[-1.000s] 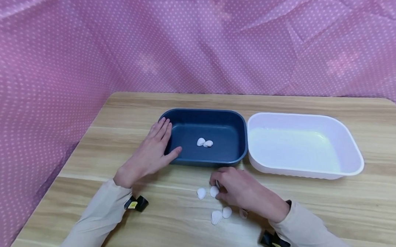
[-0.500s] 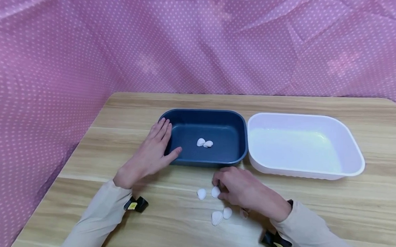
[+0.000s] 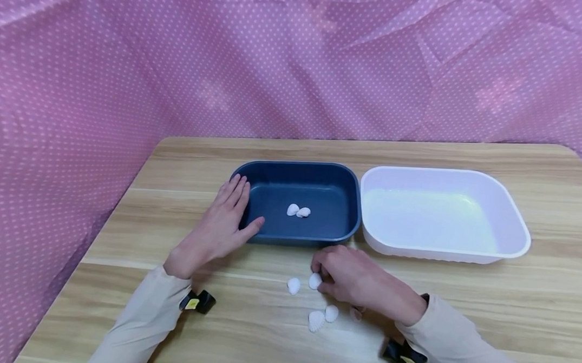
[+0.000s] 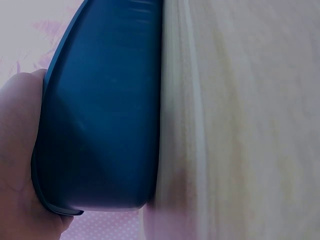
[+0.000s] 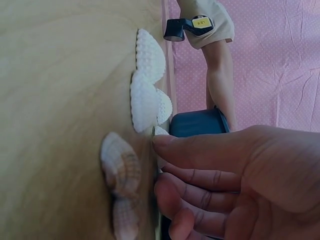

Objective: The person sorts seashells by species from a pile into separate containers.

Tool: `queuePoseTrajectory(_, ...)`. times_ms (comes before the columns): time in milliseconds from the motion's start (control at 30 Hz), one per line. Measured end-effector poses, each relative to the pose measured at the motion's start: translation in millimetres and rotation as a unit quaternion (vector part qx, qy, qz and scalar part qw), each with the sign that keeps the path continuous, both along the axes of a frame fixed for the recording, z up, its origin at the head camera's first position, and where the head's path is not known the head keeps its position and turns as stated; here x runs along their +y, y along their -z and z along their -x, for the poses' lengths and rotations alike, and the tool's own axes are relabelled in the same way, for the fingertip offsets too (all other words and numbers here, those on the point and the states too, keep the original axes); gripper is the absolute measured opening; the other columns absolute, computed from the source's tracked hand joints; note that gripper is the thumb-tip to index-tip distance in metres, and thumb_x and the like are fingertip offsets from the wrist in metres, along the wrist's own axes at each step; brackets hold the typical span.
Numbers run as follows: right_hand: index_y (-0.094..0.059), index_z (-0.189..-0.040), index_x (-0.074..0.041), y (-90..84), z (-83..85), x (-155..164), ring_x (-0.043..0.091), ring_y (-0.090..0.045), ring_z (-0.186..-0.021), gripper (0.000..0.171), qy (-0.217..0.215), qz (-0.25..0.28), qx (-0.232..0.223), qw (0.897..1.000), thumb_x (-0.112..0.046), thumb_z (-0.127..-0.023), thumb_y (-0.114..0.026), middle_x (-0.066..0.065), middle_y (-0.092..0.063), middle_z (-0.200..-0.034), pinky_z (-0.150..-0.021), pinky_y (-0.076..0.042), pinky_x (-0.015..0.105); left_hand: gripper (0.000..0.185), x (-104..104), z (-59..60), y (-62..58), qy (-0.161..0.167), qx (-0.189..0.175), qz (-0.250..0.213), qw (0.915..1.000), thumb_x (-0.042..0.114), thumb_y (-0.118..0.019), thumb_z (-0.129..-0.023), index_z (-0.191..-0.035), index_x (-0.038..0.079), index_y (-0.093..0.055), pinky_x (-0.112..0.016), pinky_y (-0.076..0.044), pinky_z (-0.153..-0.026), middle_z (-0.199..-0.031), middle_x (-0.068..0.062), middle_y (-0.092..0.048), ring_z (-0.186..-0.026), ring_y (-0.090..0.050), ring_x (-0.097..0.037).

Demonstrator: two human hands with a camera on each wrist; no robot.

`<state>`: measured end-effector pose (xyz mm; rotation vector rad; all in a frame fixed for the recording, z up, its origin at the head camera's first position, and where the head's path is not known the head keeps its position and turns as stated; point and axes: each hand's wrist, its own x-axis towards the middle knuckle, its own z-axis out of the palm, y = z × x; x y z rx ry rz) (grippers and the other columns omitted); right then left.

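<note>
The left hand (image 3: 219,230) stays flat with fingers straight against the left wall of the smooth dark blue tub (image 3: 296,233), where two ribbed white shells (image 3: 298,210) lie. Since a second ago the right hand (image 3: 360,282) has barely shifted, its curled fingertips now pinching one small shell (image 3: 314,280) on the pale wood-grain table (image 3: 509,315), so a lift looks close. The glossy white tub (image 3: 444,253), rounded at its corners, sits just right of the blue one.
</note>
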<state>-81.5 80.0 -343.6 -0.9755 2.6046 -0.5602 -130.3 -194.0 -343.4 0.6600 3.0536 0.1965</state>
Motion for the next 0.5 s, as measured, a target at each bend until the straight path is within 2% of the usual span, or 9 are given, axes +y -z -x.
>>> queuePoseTrajectory(233,-0.064,-0.088,-0.014,-1.2,0.4,2.1,0.006,-0.047,-0.065,0.013,-0.01,0.008,0.018,1.0,-0.015,-0.082,-0.077,-0.007,-0.053,-0.076,-0.056,-0.041,0.022,0.085,-0.8,-0.3,0.1,0.001,0.001,0.0,1.0,0.057,-0.033,-0.099,-0.15,-0.008,-0.014,-0.041,0.002,-0.119,-0.159,-0.021,-0.006,-0.148,0.006,-0.028)
queuePoseTrajectory(500,-0.066,-0.092,-0.013,-2.9,0.1,1.1,0.006,-0.048,-0.064,0.014,-0.005,0.01,0.019,1.0,-0.017,-0.082,-0.076,-0.008,-0.056,-0.077,-0.056,-0.044,0.022,0.086,0.0,-0.6,-0.3,-0.001,-0.001,0.002,1.0,0.059,-0.033,-0.098,-0.15,-0.007,-0.014,-0.041,0.001,-0.119,-0.159,-0.02,-0.007,-0.148,0.005,-0.028)
